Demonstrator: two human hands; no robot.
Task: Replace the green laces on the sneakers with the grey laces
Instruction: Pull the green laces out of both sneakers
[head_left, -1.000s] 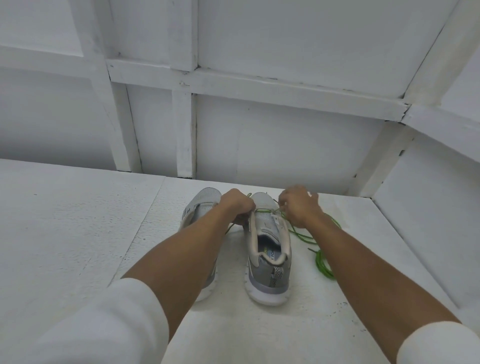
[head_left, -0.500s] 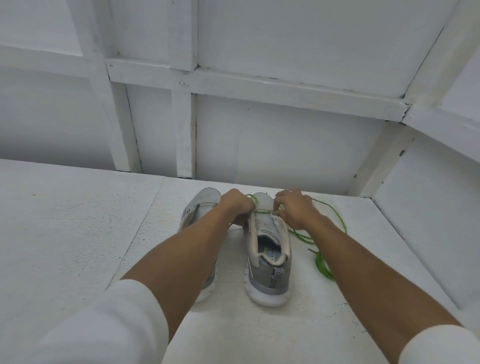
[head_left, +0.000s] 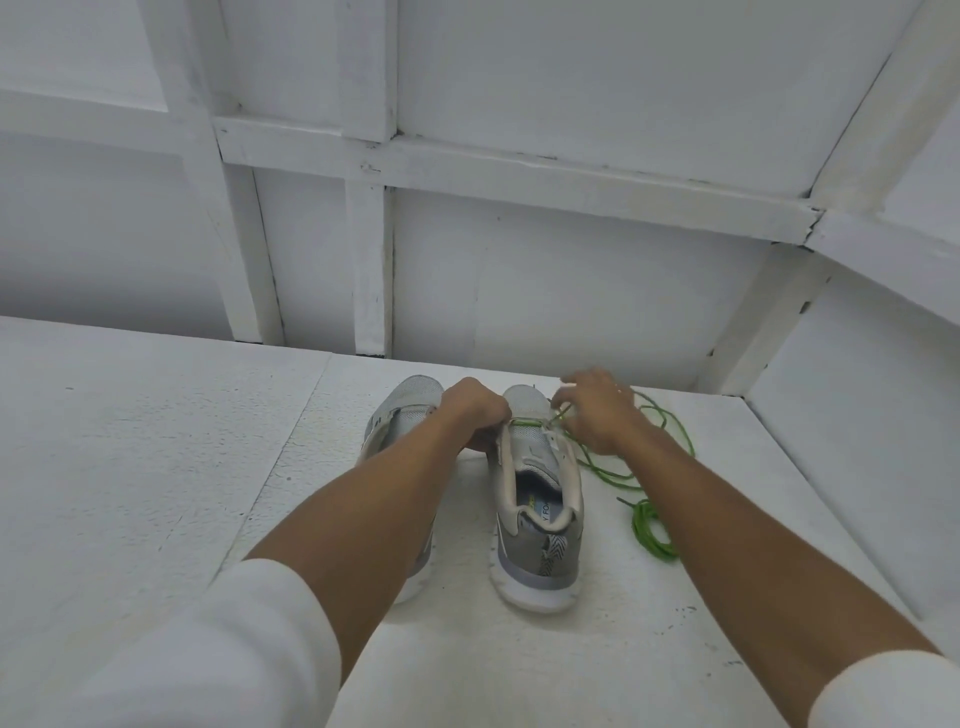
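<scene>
White panelled walls back a white table (head_left: 156, 467) where the laced sneaker (head_left: 537, 525) stands beside its mate (head_left: 410, 410), toes pointing away. The left hand (head_left: 475, 413) curls its fingers round the laced sneaker's left eyelet edge. The right hand (head_left: 597, 415) pinches the green lace (head_left: 608, 475) at the right eyelets. Slack trails rightward, so the pull likely goes that way. No grey laces show.

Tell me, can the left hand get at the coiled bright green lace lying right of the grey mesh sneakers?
Probably not easily. The left hand grips the right grey mesh sneaker, and that sneaker and the right forearm lie between it and the coiled bright green lace. The right hand is nearer.
</scene>
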